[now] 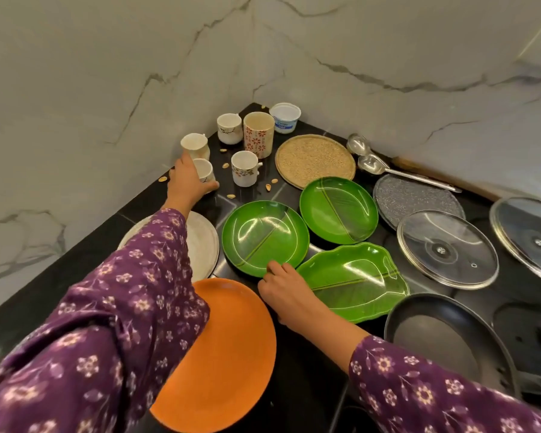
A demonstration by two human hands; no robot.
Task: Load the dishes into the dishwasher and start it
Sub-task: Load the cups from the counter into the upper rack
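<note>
Pickup from black counter (138,210): left hand (186,182) grips small white cup (204,170); right hand (283,289) pinches round green plate (263,235) at its near rim (best lifted level, clear of neighbouring dishes).

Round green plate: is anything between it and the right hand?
Nothing visible is. The right hand has its fingertips at the near rim of the round green plate. The leaf-shaped green plate lies beside it, not between. The left hand holds a small white cup.
</note>
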